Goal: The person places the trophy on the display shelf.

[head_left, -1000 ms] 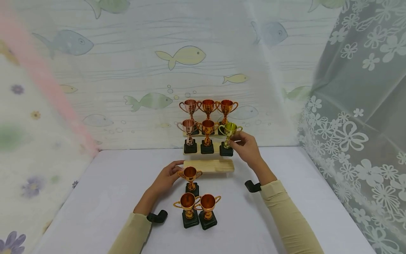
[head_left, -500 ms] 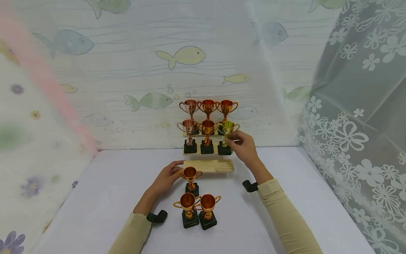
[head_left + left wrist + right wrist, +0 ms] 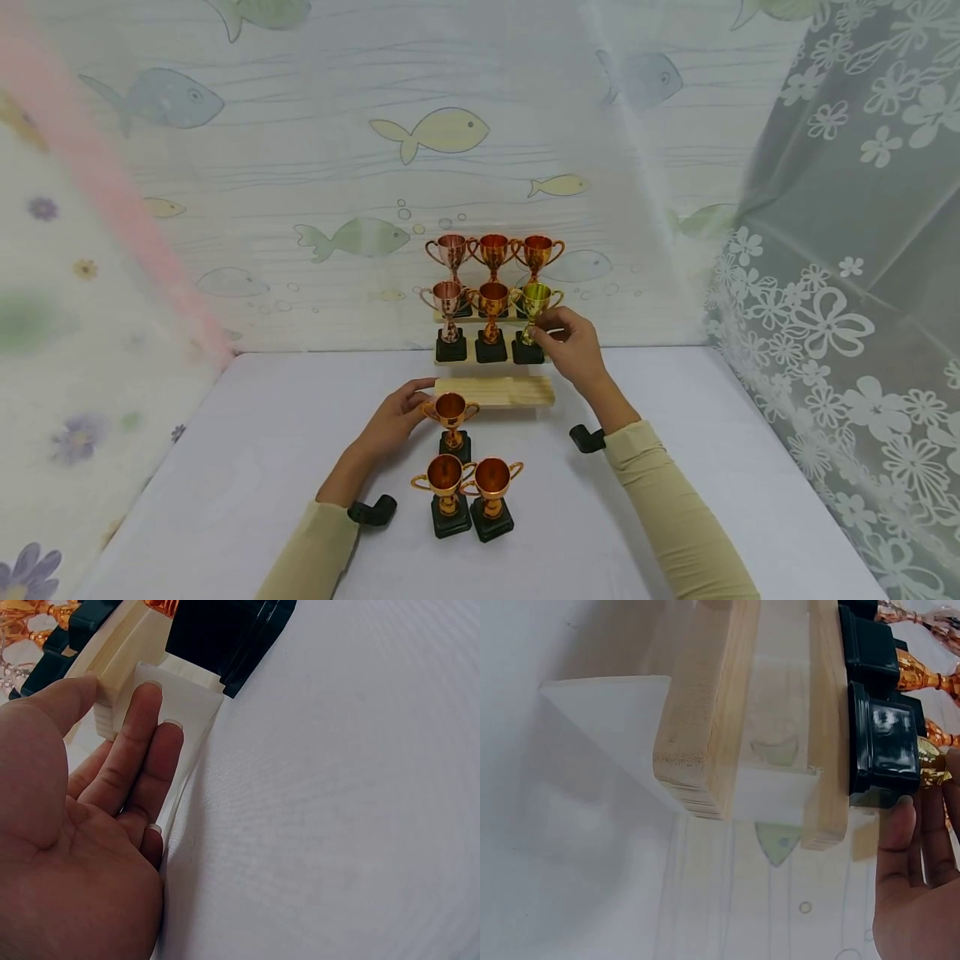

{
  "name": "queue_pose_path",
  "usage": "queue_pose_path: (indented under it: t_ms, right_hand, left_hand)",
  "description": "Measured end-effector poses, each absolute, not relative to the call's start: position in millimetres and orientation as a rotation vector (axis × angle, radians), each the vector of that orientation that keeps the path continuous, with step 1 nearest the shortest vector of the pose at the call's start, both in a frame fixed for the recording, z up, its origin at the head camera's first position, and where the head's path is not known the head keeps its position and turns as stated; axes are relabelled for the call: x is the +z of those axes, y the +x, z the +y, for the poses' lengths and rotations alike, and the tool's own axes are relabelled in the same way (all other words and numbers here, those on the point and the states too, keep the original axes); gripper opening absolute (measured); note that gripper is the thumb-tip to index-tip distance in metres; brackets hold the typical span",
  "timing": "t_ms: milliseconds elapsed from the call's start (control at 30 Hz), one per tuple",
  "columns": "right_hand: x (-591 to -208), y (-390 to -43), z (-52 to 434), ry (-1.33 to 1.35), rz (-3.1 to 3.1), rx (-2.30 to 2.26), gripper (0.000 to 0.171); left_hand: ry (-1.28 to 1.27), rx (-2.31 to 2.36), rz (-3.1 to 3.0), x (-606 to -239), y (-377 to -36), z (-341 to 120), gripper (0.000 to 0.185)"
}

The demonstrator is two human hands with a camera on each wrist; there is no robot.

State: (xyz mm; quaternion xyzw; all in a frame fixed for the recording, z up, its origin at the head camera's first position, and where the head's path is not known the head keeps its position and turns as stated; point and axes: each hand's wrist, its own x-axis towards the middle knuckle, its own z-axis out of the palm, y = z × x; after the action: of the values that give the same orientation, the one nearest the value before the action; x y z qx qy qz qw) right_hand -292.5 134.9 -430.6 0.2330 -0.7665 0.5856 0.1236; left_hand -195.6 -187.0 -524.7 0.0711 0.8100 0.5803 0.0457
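Already six trophies fill the upper steps, the right hand (image 3: pixel 573 350) pinching the gold trophy (image 3: pixel 534 310) on the wooden stand's (image 3: pixel 495 390) middle step; three copper trophies (image 3: pixel 463 475) wait beside the relaxed left hand (image 3: pixel 393 417).

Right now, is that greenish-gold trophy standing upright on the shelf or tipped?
Upright: the greenish-gold trophy stands on its black base on the middle step, right hand pinching its stem.
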Motion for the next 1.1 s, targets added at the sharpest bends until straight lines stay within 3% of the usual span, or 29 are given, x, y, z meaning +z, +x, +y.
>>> queue_pose_path:
  t_ms: [400, 733, 1100]
  right_hand:
    - [-405, -264, 132, 0.69, -2.134, 1.746, 0.018]
    - [-428, -260, 139, 0.532, -1.981, 1.831, 0.009]
    - [-432, -233, 137, 0.706, -2.061, 1.842, 0.013]
  left_hand:
    - [0.226, 1.791, 2.453, -526, -195, -187, 0.048]
    - [0.219, 1.78, 2.468, -525, -194, -188, 0.048]
    - [0.217, 1.772, 2.474, -523, -193, -186, 0.048]
